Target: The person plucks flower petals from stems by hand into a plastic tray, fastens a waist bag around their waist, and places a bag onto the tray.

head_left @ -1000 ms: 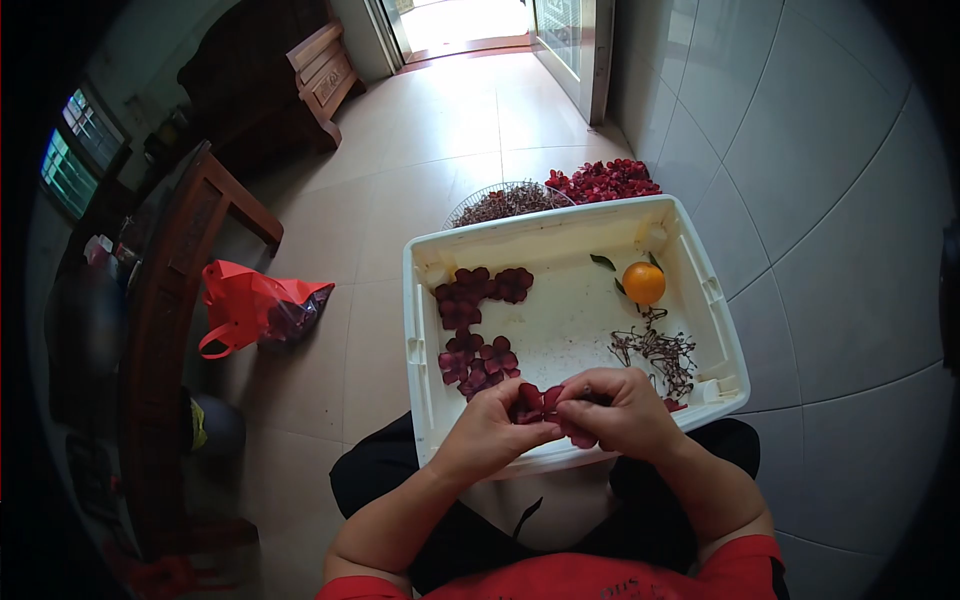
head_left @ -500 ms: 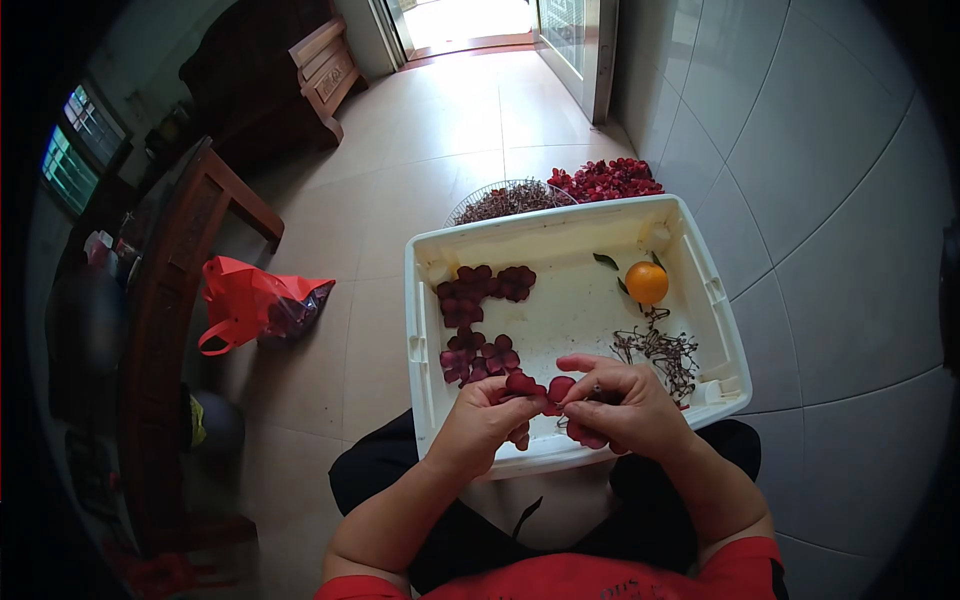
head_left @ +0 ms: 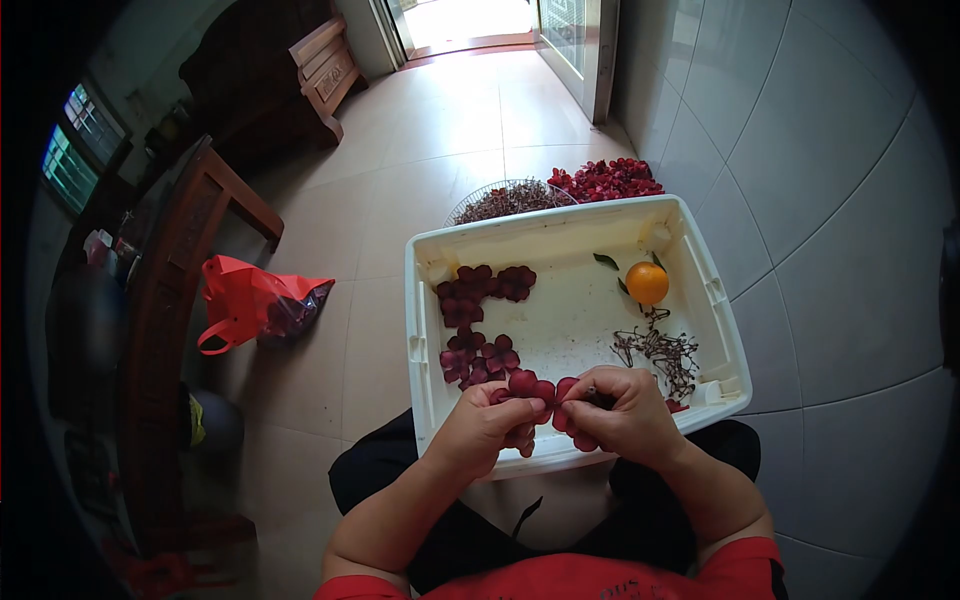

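Over the near edge of a white plastic bin (head_left: 424, 330), my left hand (head_left: 482, 425) pinches dark red flower petals (head_left: 530, 384). Close beside it, my right hand (head_left: 625, 412) has its fingers closed on red petals (head_left: 575, 425) too, and a small dark stem end shows between its fingers. Several dark red flowers (head_left: 462, 298) lie along the bin's left side. An orange fruit (head_left: 647, 283) with green leaves (head_left: 605, 261) sits at the bin's far right, and a tangle of thin brown stems (head_left: 660, 352) lies below it.
Behind the bin are a clear basket of brown stems (head_left: 512, 200) and a heap of red petals (head_left: 606, 180). A red plastic bag (head_left: 250, 300) sits on the floor at left, near a wooden table (head_left: 190, 230). A tiled wall (head_left: 800, 200) stands at right.
The raised fingers of my right hand have closed down into a pinch. The petals between my hands have shifted slightly and more of them show on the left.
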Tool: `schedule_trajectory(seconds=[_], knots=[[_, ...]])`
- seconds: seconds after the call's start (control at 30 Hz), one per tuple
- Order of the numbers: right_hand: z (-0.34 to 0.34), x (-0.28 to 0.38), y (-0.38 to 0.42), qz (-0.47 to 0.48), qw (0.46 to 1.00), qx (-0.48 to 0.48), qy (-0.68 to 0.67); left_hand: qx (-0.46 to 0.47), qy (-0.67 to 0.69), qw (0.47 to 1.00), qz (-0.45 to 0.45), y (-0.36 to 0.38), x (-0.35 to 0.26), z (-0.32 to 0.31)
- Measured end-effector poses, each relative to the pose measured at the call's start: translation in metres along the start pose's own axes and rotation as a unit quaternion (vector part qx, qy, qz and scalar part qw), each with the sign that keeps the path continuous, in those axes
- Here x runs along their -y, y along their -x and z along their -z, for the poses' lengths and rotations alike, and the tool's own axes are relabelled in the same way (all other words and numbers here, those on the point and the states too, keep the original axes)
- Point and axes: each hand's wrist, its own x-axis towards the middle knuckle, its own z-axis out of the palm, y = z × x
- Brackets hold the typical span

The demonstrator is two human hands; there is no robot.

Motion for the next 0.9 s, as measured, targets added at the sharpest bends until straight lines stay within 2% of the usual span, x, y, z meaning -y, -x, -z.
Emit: schedule_trajectory(seconds=[0.2, 0.3, 0.33, 0.47, 0.5, 0.57, 0.63, 0.83, 0.87, 0.9], knots=[[-0.002, -0.007, 0.000, 0.128, 0.979, -0.029, 0.157, -0.006, -0.016, 1.000, -0.021, 0.001, 0.003, -0.001], [-0.002, -0.014, -0.002, 0.234, 0.919, -0.068, 0.310, -0.002, -0.034, 0.998, -0.047, 0.001, 0.005, -0.002], [-0.003, -0.017, -0.002, 0.234, 0.919, -0.068, 0.310, -0.003, -0.034, 0.998, -0.047, 0.001, 0.006, -0.003], [-0.012, -0.026, -0.002, 0.331, 0.826, -0.126, 0.438, -0.030, -0.194, 0.968, -0.157, 0.003, 0.012, -0.007], [-0.012, -0.026, -0.002, 0.332, 0.826, -0.126, 0.438, -0.031, -0.194, 0.968, -0.157, 0.004, 0.012, -0.007], [-0.011, -0.025, -0.002, 0.334, 0.813, -0.127, 0.459, -0.041, -0.325, 0.919, -0.221, 0.009, 0.009, -0.012], [-0.011, -0.024, -0.001, 0.336, 0.799, -0.129, 0.482, -0.048, -0.449, 0.847, -0.280, 0.013, 0.007, -0.016], [-0.002, -0.024, -0.008, 0.380, 0.833, -0.129, 0.382, -0.059, -0.429, 0.832, -0.346, 0.015, 0.009, -0.021], [-0.001, -0.020, -0.007, 0.285, 0.915, -0.117, 0.261, -0.070, -0.357, 0.866, -0.342, 0.014, 0.009, -0.022], [-0.001, -0.015, -0.006, 0.182, 0.969, -0.101, 0.132, -0.082, -0.284, 0.895, -0.335, 0.013, 0.009, -0.023]])
